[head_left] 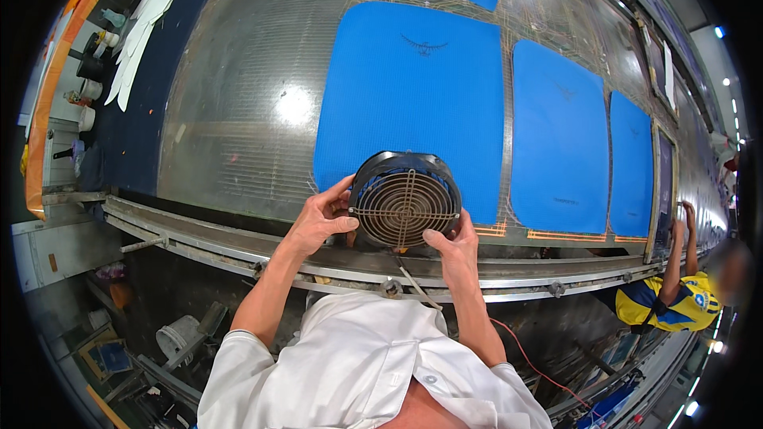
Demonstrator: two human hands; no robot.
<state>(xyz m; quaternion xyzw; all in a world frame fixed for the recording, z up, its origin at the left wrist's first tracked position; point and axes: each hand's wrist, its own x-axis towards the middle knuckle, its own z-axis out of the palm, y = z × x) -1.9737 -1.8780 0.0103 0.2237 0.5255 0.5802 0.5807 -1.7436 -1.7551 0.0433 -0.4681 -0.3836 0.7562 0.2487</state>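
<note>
A round black fan (407,208) with a wire guard of concentric rings faces up toward me at the table's near edge. My left hand (316,222) grips its left side, thumb on the front rim and fingers behind. On the opposite side, my right hand (455,248) holds the rim the same way, with its thumb by the guard's lower right. Behind the fan lies a large blue textured sheet (413,87) with a small dark line print, its lower part covered by the fan. A cable (415,282) hangs below the fan, between my forearms.
More blue panels, a middle one (556,143) and a narrower one (632,167), lie to the right on the long glossy table (238,143). A metal rail (207,245) runs along its front. A co-worker (671,298) in yellow and blue handles a frame (664,191). White strips (155,24) lie far left.
</note>
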